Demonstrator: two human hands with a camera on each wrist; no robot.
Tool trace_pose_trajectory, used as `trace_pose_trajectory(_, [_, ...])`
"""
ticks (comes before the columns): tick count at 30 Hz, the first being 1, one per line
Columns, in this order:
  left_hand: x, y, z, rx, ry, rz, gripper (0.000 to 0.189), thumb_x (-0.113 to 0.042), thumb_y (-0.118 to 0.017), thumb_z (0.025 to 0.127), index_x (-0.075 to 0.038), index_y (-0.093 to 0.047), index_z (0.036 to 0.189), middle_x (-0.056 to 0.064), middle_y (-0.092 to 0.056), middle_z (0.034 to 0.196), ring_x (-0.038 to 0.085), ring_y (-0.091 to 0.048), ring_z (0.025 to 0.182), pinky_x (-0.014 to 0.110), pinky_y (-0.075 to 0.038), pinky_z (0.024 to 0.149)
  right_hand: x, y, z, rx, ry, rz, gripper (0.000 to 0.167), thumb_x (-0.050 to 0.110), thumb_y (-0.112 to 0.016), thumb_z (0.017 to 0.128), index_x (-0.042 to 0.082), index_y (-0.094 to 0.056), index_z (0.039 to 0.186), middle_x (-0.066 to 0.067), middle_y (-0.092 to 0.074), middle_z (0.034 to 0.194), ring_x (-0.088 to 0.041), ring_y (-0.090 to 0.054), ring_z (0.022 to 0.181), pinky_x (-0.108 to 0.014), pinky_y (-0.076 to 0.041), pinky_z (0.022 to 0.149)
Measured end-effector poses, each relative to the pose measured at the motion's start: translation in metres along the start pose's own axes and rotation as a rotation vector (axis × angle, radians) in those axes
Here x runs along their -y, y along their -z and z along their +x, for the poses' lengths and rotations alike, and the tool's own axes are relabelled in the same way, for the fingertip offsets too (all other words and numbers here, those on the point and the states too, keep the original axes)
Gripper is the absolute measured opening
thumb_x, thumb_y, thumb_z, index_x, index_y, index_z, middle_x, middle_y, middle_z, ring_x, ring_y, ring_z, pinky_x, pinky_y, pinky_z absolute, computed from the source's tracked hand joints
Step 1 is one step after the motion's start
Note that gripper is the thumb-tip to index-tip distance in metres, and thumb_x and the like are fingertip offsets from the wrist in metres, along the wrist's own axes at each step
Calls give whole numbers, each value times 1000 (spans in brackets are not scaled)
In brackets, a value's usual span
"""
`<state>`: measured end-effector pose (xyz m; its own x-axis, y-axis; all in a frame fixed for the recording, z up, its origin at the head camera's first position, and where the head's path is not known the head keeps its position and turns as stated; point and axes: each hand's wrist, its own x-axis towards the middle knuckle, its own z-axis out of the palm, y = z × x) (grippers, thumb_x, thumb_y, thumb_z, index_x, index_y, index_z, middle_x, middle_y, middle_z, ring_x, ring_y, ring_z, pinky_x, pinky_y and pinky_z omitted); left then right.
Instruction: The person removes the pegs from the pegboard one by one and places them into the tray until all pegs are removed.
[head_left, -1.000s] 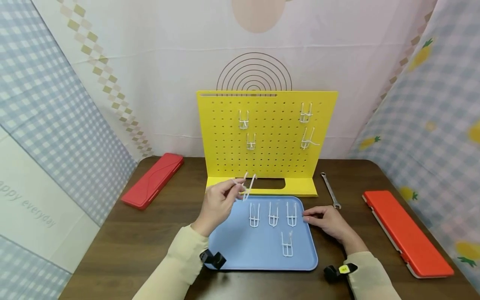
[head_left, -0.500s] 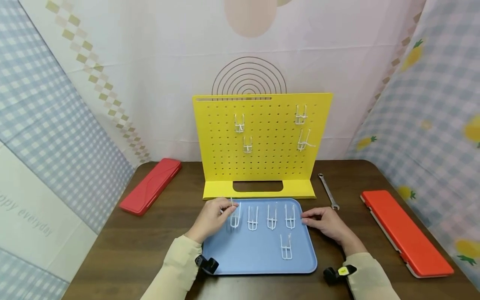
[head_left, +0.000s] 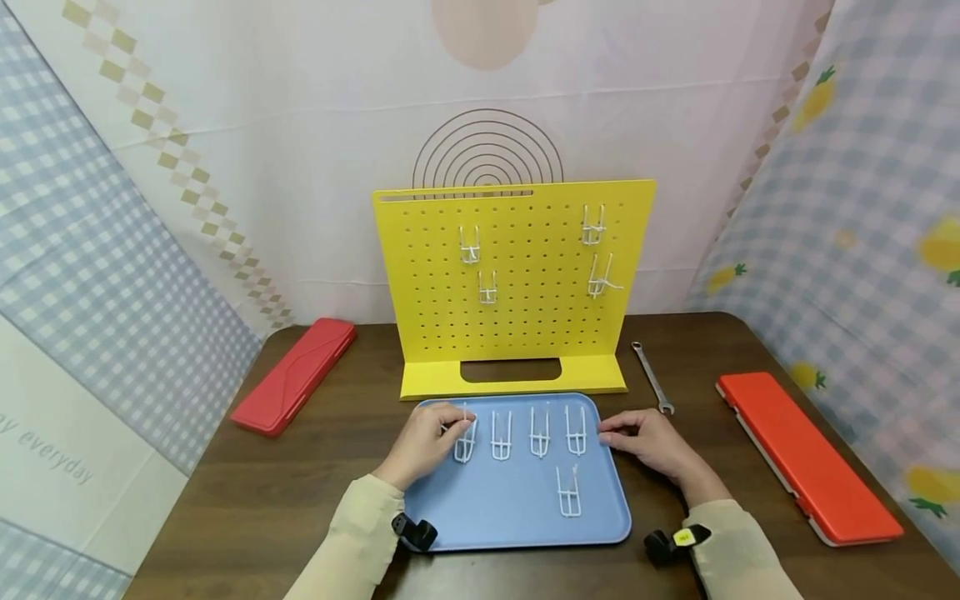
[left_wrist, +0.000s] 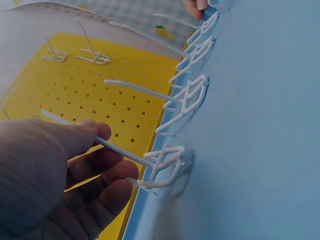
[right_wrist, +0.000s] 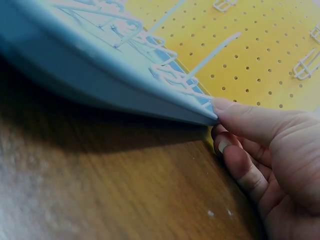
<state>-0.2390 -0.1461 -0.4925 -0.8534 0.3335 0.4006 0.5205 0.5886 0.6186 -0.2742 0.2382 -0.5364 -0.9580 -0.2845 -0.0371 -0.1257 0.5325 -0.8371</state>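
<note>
My left hand (head_left: pixel 423 440) is over the left back part of the blue tray (head_left: pixel 510 512). Its thumb and forefinger pinch the long prong of a white wire pegboard hook (left_wrist: pixel 120 150), whose frame is right at the tray's surface. To its right, three more white hooks (head_left: pixel 501 447) line the tray's back, and another hook (head_left: pixel 569 502) lies nearer the front. At the tray's right edge, my right hand (head_left: pixel 654 446) grips the rim between thumb and fingers, as the right wrist view shows.
Behind the tray stands a yellow pegboard (head_left: pixel 540 325) with several white hooks hung on it. A wrench (head_left: pixel 651 375) lies right of the board. One red case (head_left: pixel 296 379) lies at left, another orange-red case (head_left: pixel 813 462) at right, all on the dark wooden table (head_left: pixel 285 500).
My left hand has come down from in front of the pegboard's base, bringing the hook to the tray's back-left part. My right hand has stayed at the tray's right rim.
</note>
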Motion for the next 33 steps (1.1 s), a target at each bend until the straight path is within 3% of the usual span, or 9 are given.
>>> trace_pose_trajectory(8, [0, -3, -2, 2, -4, -4, 11, -10, -66, 92, -10, -77, 91, -4, -71, 98, 7, -64, 86, 25, -48, 65, 4, 0, -1, 9, -4, 12, 22, 27, -77, 82, 15, -76, 100, -2, -71, 100, -20, -61, 95, -32, -50, 82])
trace_pose_trajectory(19, [-1, -5, -1, 14, 2, 17, 13, -12, -66, 92, -9, -77, 97, -3, -71, 95, 7, -64, 86, 25, -50, 69, 3, 0, -1, 9, -19, 10, 23, 28, -77, 82, 15, -76, 100, -2, -71, 100, -19, -60, 95, -32, -49, 81])
trace_pose_trajectory(33, [-2, -5, -2, 43, 25, 26, 14, -14, -66, 92, -8, -76, 101, -4, -70, 96, 6, -61, 82, 25, -51, 68, 4, 1, -2, 11, 19, 18, 22, 27, -77, 83, 14, -76, 101, -2, -71, 100, -19, -61, 95, -28, -50, 80])
